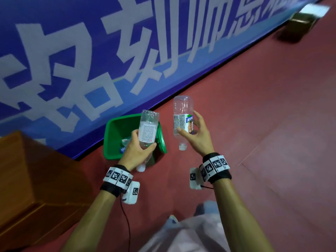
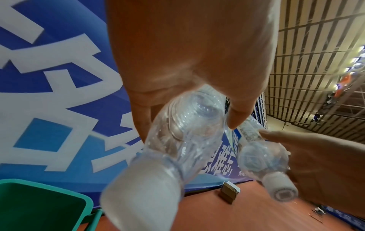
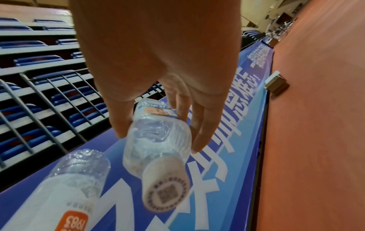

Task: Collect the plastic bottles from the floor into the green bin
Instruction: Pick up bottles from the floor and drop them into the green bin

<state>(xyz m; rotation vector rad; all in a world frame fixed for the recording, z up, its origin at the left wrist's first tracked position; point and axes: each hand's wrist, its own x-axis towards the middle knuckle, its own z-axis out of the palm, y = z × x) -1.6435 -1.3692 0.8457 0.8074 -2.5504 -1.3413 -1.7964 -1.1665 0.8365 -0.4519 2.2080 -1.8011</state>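
A green bin [image 1: 116,135] stands on the red floor against the blue banner, with several clear bottles [image 1: 125,144] in its bottom. My left hand [image 1: 144,139] grips a clear bottle with a white label [image 1: 149,124] around its middle, cap pointing down, above the bin's right rim. My right hand [image 1: 188,124] holds a second clear bottle with a blue-green label [image 1: 182,110], also cap down, just right of the bin. In the left wrist view the white-label bottle [image 2: 177,140] fills the centre with the bin [image 2: 39,203] below left. The right wrist view shows thumb and fingers around the labelled bottle [image 3: 158,140].
A long blue banner wall [image 1: 91,51] runs behind the bin. A wooden box [image 1: 27,179] sits at the left, close to the bin. A small cardboard box [image 1: 301,20] lies far off by the banner. Open red floor [image 1: 263,115] stretches to the right.
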